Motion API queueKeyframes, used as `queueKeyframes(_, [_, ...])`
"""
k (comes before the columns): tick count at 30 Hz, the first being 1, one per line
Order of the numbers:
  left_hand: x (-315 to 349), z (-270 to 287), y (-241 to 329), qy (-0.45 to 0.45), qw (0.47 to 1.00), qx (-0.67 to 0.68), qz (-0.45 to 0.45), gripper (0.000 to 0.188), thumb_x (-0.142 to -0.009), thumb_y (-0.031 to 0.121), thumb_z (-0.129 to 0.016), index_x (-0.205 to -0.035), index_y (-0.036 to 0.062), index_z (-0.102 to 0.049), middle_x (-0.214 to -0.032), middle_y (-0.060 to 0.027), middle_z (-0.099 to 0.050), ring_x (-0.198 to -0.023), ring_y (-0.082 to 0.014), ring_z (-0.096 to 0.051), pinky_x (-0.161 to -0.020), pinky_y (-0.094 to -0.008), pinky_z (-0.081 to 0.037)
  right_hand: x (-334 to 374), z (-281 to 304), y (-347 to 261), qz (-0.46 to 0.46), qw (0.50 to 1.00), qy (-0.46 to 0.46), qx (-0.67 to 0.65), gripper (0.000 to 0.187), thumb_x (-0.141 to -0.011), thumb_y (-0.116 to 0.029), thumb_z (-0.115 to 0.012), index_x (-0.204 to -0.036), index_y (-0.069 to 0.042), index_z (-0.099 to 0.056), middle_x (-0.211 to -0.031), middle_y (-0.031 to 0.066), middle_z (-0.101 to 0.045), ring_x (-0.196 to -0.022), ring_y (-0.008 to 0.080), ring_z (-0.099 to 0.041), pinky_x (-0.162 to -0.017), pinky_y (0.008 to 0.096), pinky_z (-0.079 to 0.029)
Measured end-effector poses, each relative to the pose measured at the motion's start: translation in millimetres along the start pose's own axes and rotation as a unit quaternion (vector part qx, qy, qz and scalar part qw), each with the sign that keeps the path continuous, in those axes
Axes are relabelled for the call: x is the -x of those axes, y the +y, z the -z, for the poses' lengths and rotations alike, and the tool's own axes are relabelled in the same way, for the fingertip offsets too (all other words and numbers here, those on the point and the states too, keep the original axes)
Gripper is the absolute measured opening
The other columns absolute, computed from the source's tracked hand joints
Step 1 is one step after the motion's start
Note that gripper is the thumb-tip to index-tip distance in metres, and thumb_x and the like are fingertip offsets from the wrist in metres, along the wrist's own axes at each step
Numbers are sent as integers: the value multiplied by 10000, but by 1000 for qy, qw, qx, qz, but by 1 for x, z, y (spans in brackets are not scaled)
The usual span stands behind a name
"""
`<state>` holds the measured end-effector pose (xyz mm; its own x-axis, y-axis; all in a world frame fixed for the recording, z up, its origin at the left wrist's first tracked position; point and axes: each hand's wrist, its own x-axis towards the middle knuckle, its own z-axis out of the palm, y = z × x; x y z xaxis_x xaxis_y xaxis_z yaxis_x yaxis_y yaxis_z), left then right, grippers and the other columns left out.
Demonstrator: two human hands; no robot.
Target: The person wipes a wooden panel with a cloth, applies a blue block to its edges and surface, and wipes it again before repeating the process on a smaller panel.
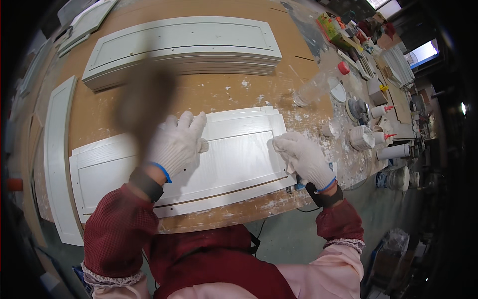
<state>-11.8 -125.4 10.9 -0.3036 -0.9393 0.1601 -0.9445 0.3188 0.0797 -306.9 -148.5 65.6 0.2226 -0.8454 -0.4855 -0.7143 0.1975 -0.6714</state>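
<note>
A white framed panel with a grooved border lies on the brown table in front of me, atop at least one more panel. My left hand, in a white knit glove with a blue cuff, rests on the panel's middle, fingers stretched and somewhat apart. Beside its thumb side shows a small pale lump I cannot make out. My right hand, gloved the same way, is at the panel's right end with its fingers bent and pressed together. What it holds, if anything, is hidden.
A stack of white panels lies farther back; another panel stands at the left. To the right are a clear plastic bottle with a red cap, a white tub and red-tipped glue bottles. A dark blurred shape blocks part of the view.
</note>
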Motion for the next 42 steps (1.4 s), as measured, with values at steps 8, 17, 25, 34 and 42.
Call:
queueKeyframes(8, [-7, 17, 6, -139, 989, 21, 45, 555, -920, 443, -540, -1370, 138, -431, -1294, -87, -515, -1121, -305, -543, -834, -661, -439, 28, 17, 23, 210, 939, -61, 266, 187, -920, -174, -531, -1058, -107, -638, -817, 120, -559, -637, 238, -622, -594, 361, -509])
queueKeyframes(17, [-9, 9, 5, -126, 990, 19, 54, 538, -923, 441, -530, -1369, 153, -439, -1298, -97, -514, -1118, -310, -550, -821, -681, -434, -12, -14, -1, 193, 884, 160, 395, 210, -895, -226, -544, -1059, -104, -591, -935, 184, -584, -806, 389, -640, -668, 455, -524])
queueKeyframes(25, [-7, 17, 5, -154, 984, 38, 77, 540, -929, 451, -532, -1373, 158, -439, -1299, -102, -518, -1148, -323, -542, -857, -696, -414, -25, -29, -29, 109, 835, 115, 527, 168, -886, -179, -551, -1007, -83, -618, -937, 231, -603, -845, 413, -644, -685, 448, -534])
queueKeyframes(34, [-13, 21, 7, -194, 974, 43, 112, 581, -939, 505, -508, -1418, 193, -409, -1314, -101, -521, -1206, -328, -523, -942, -722, -355, -28, -30, -33, 19, 854, 65, 515, 262, -847, -231, -493, -881, -78, -703, -764, 202, -673, -771, 339, -685, -719, 453, -543])
queueKeyframes(42, [-13, 30, 7, -203, 970, 57, 123, 562, -936, 472, -525, -1416, 202, -417, -1296, -118, -540, -1208, -336, -525, -971, -725, -330, 72, -27, -38, 28, 979, -59, 194, 245, -814, -188, -564, -846, 23, -683, -661, 129, -672, -518, 196, -651, -502, 325, -521])
